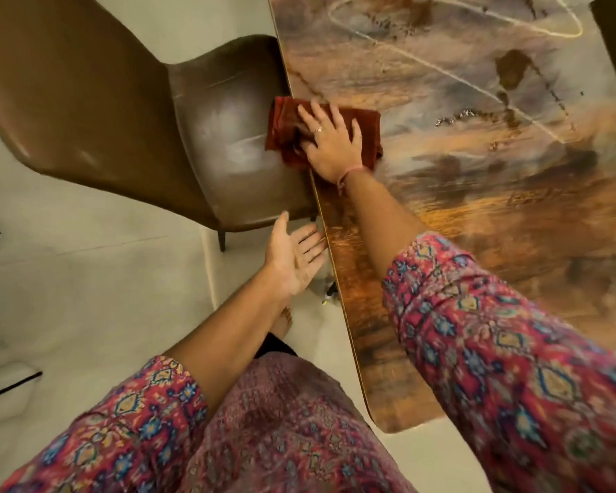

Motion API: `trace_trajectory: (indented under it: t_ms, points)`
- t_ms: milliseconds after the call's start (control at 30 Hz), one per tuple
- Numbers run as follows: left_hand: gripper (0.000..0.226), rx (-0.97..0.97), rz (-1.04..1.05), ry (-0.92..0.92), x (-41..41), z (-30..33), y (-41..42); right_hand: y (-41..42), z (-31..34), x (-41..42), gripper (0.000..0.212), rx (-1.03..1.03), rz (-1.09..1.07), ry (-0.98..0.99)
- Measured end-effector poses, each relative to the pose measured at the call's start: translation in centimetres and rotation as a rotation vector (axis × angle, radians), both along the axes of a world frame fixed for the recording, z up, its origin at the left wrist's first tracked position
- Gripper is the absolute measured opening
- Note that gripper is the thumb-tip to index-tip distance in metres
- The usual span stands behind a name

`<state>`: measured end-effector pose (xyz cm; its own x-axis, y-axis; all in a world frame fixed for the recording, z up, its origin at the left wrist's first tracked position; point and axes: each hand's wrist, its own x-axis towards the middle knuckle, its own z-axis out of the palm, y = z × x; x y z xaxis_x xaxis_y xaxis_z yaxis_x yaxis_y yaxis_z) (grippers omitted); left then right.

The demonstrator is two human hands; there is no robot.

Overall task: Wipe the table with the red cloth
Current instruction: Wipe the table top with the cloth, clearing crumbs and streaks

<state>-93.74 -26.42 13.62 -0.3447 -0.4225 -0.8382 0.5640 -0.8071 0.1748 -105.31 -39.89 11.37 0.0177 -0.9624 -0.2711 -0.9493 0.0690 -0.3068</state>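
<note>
Pressing crumpled red cloth (301,131) at table (477,172) edge, right hand (333,144) flat; left hand (294,259) open, empty.

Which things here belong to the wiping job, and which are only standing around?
Belong to the job:
- red cloth, hanging partly over the table's edge
- table
- right hand, pressing flat on the cloth
- left hand, open, palm up, beside the table's edge

Only standing around:
- brown chair, pushed against the table
- pale floor
</note>
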Motion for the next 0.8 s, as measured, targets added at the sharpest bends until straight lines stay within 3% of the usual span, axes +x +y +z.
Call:
trace_trajectory:
  t_ms: [133,300,467,600,800]
  points:
    - [0.073,0.018,0.032,0.030,1.1,-1.1,-1.7,-0.7,0.2,0.5,0.060,-0.007,-0.016,-0.019]
    - [0.075,0.036,0.080,0.038,1.4,-2.3,-4.8,13.8,0.0,0.7,0.067,-0.055,-0.141,-0.054]
    - [0.070,-0.010,-0.102,-0.050,1.3,-3.0,-9.1,22.4,-0.2,1.2,0.062,0.076,-0.257,-0.037]
    - [0.071,-0.023,-0.144,-0.015,1.1,-2.7,-13.6,15.9,0.0,1.1,0.062,0.024,-0.328,-0.001]
    - [0.075,-0.046,-0.235,-0.031,1.1,-3.4,-18.4,-7.1,-0.2,-1.4,0.063,-0.056,-0.298,0.042]
